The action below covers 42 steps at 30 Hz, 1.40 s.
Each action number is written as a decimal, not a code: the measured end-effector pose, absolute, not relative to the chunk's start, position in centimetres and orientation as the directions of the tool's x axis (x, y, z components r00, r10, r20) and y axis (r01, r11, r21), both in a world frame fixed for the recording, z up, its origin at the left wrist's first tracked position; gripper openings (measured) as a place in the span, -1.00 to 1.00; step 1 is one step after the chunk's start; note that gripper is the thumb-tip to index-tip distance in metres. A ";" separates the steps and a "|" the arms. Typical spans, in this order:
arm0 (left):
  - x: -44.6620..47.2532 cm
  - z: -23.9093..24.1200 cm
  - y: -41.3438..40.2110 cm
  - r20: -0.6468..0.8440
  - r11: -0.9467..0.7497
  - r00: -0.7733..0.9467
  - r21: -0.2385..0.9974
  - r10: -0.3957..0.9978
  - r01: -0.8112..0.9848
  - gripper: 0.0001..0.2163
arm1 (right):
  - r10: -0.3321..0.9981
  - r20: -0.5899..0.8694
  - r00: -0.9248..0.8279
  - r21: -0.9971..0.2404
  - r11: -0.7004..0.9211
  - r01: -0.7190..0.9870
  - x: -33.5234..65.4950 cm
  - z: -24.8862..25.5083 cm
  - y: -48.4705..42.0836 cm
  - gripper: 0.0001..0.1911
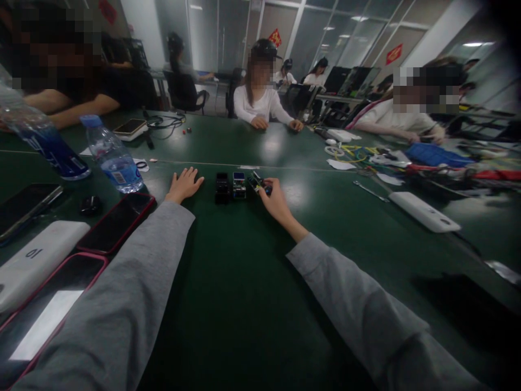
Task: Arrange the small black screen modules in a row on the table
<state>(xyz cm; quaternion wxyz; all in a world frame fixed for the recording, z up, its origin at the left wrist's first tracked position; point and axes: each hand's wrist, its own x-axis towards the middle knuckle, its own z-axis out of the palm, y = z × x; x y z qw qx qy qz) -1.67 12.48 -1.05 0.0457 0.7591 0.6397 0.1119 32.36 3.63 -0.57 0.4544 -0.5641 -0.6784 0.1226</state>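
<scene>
My left hand (185,184) lies flat on the green table (232,260), fingers spread, holding nothing. To its right stand a small black box-like device (222,188) and, beside that, a small electronic module with a screen (239,184). My right hand (277,198) has its fingers closed around another small electronic module (256,183), which is tilted just right of the other two. Its exact kind is too small to make out, and the fingers cover part of it.
Phones (118,222), a white power bank (43,263) and water bottles (116,157) lie or stand at left. On the right are a wrench (370,191), another white power bank (424,212), a blue pouch (439,154) and tangled cables (362,153). Several people sit beyond.
</scene>
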 end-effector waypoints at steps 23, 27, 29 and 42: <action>-1.7 -1.6 13.0 0.107 -0.160 0.143 0.169 0.984 0.973 -0.35 | 0.876 0.451 0.169 -0.782 0.296 0.549 33.0 -0.5 3.6 -0.61; -1.6 -1.4 12.8 0.109 -0.157 0.139 0.176 0.984 0.972 -0.34 | 0.865 0.451 0.220 -0.738 0.223 0.637 33.4 -0.9 4.5 -0.67; -1.6 -1.4 12.8 0.100 -0.153 0.136 0.181 0.986 0.971 -0.33 | 0.872 0.423 0.245 -0.736 0.174 0.654 33.7 -1.1 4.8 -0.67; -1.4 -1.1 12.4 0.097 -0.154 0.138 0.187 0.986 0.970 -0.36 | 0.889 0.455 -0.058 -0.532 0.323 0.783 32.5 -0.1 2.8 -0.42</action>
